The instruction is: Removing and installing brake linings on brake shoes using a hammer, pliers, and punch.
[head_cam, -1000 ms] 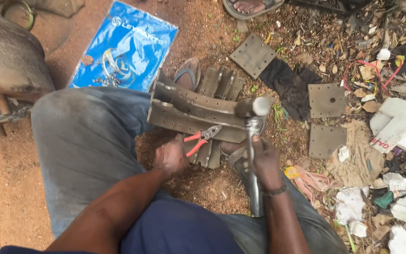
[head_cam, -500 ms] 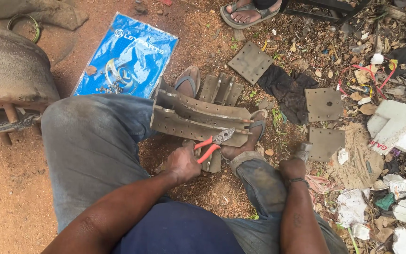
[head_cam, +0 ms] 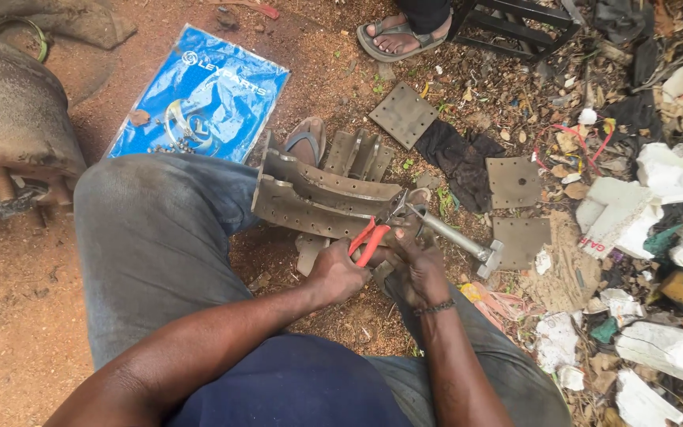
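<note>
**Rusty brake shoe on the knee, pliers at its edge**

Rust-brown dirt (head_cam: 25, 316) covers the ground, with a heap of litter (head_cam: 642, 237) of paper scraps and leaves off to the right. A blue bag (head_cam: 199, 95) lies flat on the dirt beyond the person's left knee. The curved metal brake shoe (head_cam: 318, 198) rests across that knee, its drilled face turned up and its right end just beside both hands. More shoes (head_cam: 357, 152) sit behind it, next to a sandal (head_cam: 304, 138). Three flat lining plates (head_cam: 402, 113) lie near a black rag (head_cam: 460, 154). Another person's sandalled foot (head_cam: 397, 35) stands at the top edge.

The left hand (head_cam: 337, 273) is closed around the red handles of the pliers (head_cam: 373, 237), whose nose points at the shoe's end. The right hand (head_cam: 416, 269) sits just beside it, fingers curled together around the near end of a grey hammer (head_cam: 456, 236), whose head rests low towards the plates.
</note>
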